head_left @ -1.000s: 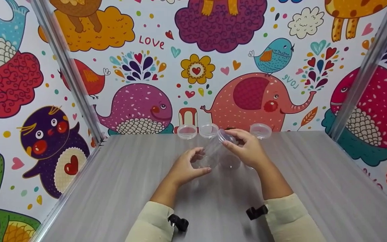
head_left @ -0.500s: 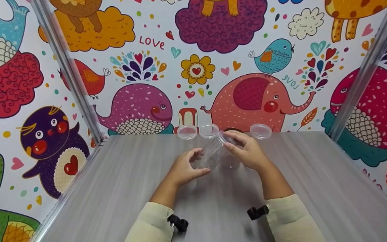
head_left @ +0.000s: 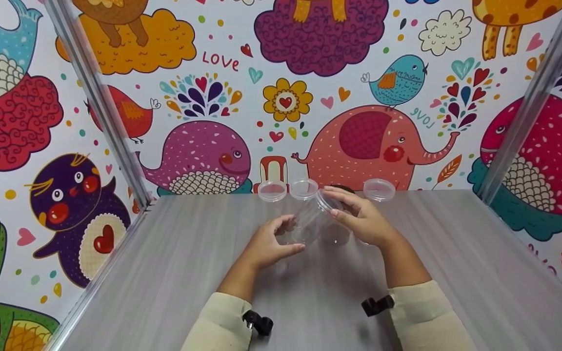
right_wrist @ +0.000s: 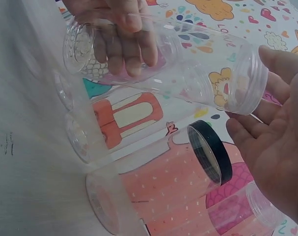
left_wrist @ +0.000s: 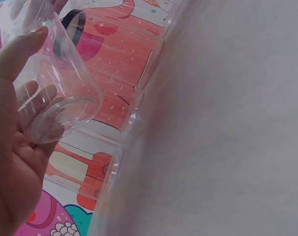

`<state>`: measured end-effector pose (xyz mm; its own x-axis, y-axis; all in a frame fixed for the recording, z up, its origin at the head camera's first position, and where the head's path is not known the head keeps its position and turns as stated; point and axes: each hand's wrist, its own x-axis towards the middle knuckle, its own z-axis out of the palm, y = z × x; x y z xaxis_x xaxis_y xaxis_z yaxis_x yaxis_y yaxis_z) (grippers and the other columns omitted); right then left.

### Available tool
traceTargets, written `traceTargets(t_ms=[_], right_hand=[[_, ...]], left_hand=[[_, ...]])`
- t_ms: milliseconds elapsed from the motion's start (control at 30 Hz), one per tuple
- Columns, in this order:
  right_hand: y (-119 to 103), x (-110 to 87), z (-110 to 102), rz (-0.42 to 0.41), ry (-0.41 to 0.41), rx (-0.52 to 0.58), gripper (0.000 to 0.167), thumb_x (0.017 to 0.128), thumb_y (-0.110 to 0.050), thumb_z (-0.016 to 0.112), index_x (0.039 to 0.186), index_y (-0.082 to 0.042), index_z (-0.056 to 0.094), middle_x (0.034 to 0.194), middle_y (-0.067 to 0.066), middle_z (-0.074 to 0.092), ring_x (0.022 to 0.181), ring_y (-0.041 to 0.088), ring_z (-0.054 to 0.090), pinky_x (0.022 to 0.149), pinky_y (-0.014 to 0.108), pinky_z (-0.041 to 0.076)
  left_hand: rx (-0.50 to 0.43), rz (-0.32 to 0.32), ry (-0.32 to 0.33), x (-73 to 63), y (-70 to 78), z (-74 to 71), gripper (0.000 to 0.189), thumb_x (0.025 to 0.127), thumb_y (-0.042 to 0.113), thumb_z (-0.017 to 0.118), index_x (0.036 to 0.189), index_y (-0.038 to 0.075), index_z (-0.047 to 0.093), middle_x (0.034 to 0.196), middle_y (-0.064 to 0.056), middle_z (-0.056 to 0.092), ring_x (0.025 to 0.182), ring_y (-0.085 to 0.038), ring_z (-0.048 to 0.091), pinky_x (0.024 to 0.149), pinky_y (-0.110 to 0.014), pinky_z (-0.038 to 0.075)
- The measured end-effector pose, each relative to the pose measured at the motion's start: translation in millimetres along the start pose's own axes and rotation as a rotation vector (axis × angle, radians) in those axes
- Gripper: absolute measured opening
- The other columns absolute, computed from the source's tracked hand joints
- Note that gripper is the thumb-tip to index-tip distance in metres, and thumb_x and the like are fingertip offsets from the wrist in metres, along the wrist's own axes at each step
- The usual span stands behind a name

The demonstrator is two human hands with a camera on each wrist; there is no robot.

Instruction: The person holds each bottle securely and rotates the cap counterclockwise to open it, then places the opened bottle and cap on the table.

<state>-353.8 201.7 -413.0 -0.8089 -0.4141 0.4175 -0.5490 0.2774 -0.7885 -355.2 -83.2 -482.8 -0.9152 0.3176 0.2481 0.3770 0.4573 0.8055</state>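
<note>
A clear plastic jar (head_left: 307, 225) is tilted between both hands, its upper end leaning right. My left hand (head_left: 269, 246) grips the lower body, thumb on the near side and fingers behind, as the left wrist view of the jar (left_wrist: 70, 73) shows. At the upper end, the fingers and thumb of my right hand (head_left: 366, 219) hold the clear lid (head_left: 326, 200) by its edge. In the right wrist view the lid (right_wrist: 254, 81) sits on the jar's mouth, and the jar's inside looks empty.
Clear jars stand along the back of the grey table (head_left: 164, 273): two at the left (head_left: 272, 191), one at the right (head_left: 378, 190). Between them, partly behind my right hand, is a jar with a black lid (right_wrist: 211, 152). A printed wall and metal posts (head_left: 98, 107) enclose the table.
My right hand has shifted slightly right and turned about the lid, its fingers now straighter; more of the lid shows. The left hand and jar stay nearly still.
</note>
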Motion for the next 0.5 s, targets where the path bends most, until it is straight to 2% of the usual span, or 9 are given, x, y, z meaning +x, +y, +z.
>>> traceTargets(t_ms=[167,267,367,500], right_hand=[[-2.1,0.1,1.6,0.016,-0.016,0.003,0.048,0.106,-0.021,0.064,0.153,-0.021,0.059,0.168,0.006,0.048,0.156,0.035,0.046,0.122,0.057,0.044],[-2.0,0.8,4.0,0.031,0.02,-0.043,0.049,0.104,-0.022,0.066,0.153,-0.023,0.06,0.168,0.004,0.048,0.156,0.034,0.047,0.121,0.06,0.045],[-3.1,2.2,6.0,0.063,0.086,-0.101,0.052,0.101,-0.027,0.072,0.151,-0.022,0.062,0.163,0.005,0.053,0.148,0.034,0.054,0.117,0.06,0.05],[-6.7,4.1,8.6,0.138,0.157,-0.179,0.057,0.097,-0.038,0.077,0.149,-0.02,0.063,0.15,0.008,0.061,0.128,0.033,0.065,0.11,0.056,0.058]], left_hand=[[0.008,-0.028,0.007,-1.2,-0.1,0.7,0.09,0.079,0.058,0.09,0.154,0.021,0.055,0.146,0.001,0.067,0.134,-0.024,0.064,0.117,-0.055,0.053],[0.01,-0.05,0.018,-2.2,1.2,1.7,0.091,0.077,0.058,0.09,0.153,0.023,0.055,0.146,0.001,0.067,0.134,-0.026,0.064,0.116,-0.055,0.053],[0.01,-0.051,0.028,-2.4,2.3,2.5,0.092,0.077,0.058,0.091,0.153,0.022,0.055,0.146,-0.001,0.067,0.135,-0.026,0.063,0.116,-0.056,0.053],[0.017,-0.021,0.036,-2.5,2.1,3.0,0.091,0.079,0.057,0.091,0.153,0.019,0.055,0.146,0.0,0.067,0.137,-0.026,0.063,0.117,-0.056,0.052]])
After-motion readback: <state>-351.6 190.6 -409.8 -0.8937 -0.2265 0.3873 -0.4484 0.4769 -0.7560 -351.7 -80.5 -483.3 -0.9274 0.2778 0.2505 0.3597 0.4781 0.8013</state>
